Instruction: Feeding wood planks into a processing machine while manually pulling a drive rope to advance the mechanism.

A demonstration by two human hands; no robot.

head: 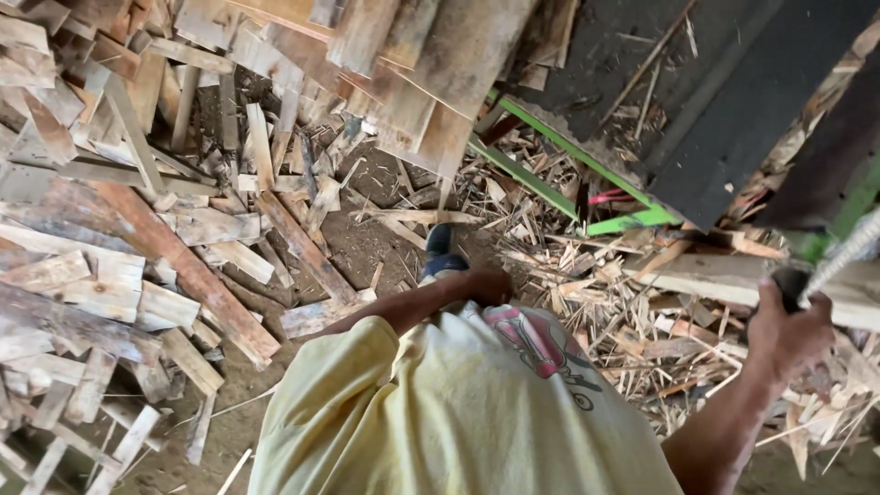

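Reaching out to the right, the right hand (786, 332) closes its grip around a dark handle (790, 282). The left hand (488, 286) hangs low over the wood scraps (211, 229); whether its grip holds anything, I cannot tell.

The person wears a pale yellow short-sleeved cotton shirt (440, 412) with a pink-and-black print (541, 346); a blue shoe (440, 252) shows in the frame centre.

A rough wood workshop: plank offcuts (137, 266) and splinters (632, 312) cover the dirt floor (367, 247).
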